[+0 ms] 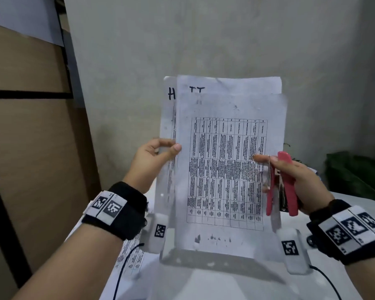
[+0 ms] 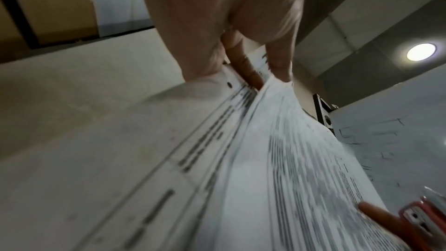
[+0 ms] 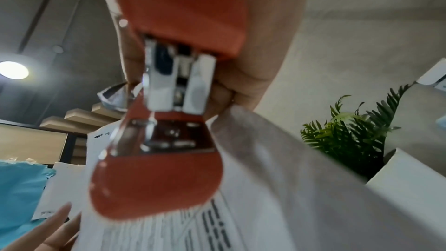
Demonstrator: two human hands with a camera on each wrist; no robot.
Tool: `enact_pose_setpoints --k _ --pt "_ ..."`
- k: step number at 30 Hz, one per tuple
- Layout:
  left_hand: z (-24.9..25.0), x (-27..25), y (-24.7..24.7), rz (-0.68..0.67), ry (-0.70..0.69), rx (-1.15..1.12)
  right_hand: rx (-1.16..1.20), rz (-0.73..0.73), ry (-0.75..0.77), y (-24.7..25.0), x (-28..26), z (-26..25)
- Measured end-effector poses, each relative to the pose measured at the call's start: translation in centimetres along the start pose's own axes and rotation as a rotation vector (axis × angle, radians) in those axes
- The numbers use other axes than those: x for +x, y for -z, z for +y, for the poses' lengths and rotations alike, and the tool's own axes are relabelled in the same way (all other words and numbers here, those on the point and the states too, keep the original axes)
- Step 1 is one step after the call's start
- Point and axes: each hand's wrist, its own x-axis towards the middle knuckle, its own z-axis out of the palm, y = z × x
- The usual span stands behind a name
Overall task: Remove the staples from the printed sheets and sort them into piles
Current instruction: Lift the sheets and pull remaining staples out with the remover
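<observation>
**Thin Paper, Held Up by Its Two Sides**

The printed sheets are up in the air in front of the person, standing tall, above a white table. The left hand pinches their left edge, thumb in front and fingers behind. The right hand is curled round a red stapler, and its thumb also presses the right edge of the front sheet.

The paper looks very light and floppy. I think it would bend or tear if pulled hard, so the edges are the best place to hold it. It is flat and white, with a black table of tiny words and some big marker letters on top. The sheets fan apart near the left hand.

The stapler is hard, with smooth red plastic and shiny metal inside. I cannot see any staple.

More printed paper lies flat on the table below.
</observation>
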Motion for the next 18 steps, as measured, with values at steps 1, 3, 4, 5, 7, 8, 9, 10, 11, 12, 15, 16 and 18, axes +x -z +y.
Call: enact_pose_setpoints --k 1,3,4,5,7,8,9,10,11,12,15,16,18 --pt "-0.4 -0.1 -0.3 -0.026 0.011 -0.031 0.019 -0.002 0.004 0.0 0.1 0.2" --pt "-0.8 -0.4 -0.8 -0.055 0.016 -0.090 0.037 -0.002 0.001 -0.3 0.2 0.5" --pt "-0.8 -0.5 -1.0 -0.048 0.012 -0.124 0.028 0.002 -0.003 -0.4 0.3 0.6" --pt "-0.8 -0.5 -1.2 -0.038 0.008 -0.148 0.014 0.008 -0.008 -0.7 0.4 0.7" --pt "-0.9 -0.2 -1.2 -0.035 -0.006 -0.157 -0.007 0.062 -0.021 -1.1 0.5 0.7" --pt "-0.9 -0.2 -1.1 -0.057 -0.020 -0.151 -0.017 0.086 -0.030 -1.3 0.7 0.6" --pt "-0.9 -0.2 -1.0 -0.089 -0.031 -0.140 -0.031 0.094 -0.049 -1.4 0.8 0.5" --pt "-1.0 -0.2 -0.8 -0.116 -0.034 -0.139 -0.046 0.087 -0.076 -1.5 0.9 0.4" --pt "-1.0 -0.3 -0.7 -0.130 -0.025 -0.141 -0.047 0.075 -0.100 -1.7 1.0 0.3" --pt "-1.0 -0.3 -0.7 -0.130 -0.008 -0.150 -0.038 0.064 -0.116 -1.8 1.1 0.2" --pt "-1.2 0.1 -1.0 -0.033 0.030 -0.038 -0.081 0.113 -0.084 -2.3 1.2 0.1" --pt "-1.3 0.2 -1.2 -0.001 0.017 0.031 -0.139 0.131 -0.052 -2.6 1.1 0.1" --pt "-1.6 0.3 -1.7 0.055 -0.016 0.121 -0.259 0.151 0.025 -3.3 0.9 0.2"
